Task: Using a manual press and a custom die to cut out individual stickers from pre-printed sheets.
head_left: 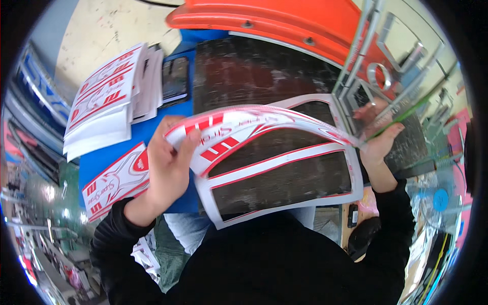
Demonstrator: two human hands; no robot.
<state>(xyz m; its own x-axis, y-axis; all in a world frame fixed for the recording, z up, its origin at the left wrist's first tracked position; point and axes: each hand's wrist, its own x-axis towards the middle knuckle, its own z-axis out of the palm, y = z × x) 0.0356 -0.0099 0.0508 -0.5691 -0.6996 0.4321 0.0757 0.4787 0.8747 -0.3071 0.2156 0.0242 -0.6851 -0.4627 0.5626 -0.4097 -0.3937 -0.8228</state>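
A white printed decal strip (pixel 231 133) with red bars and lettering arches up across the middle in front of me. My left hand (pixel 166 163) pinches its left end between thumb and fingers. At the strip's right end is my right hand (pixel 378 150), its fingers closed around the edge and partly hidden behind a clear, metal-edged fixture (pixel 362 99). Below the strip lies a white sheet frame (pixel 277 165) with red-edged cut-out openings, through which a dark board (pixel 254 66) shows. The frame's near edge reaches the board's front, close to my body.
At the left, a stack of printed sheets (pixel 99 104) and a phone (pixel 175 81) rest on a blue surface (pixel 145 134). Another printed sheet (pixel 114 183) lies beside my left forearm. A large orange-red part (pixel 274 18) stands along the far side.
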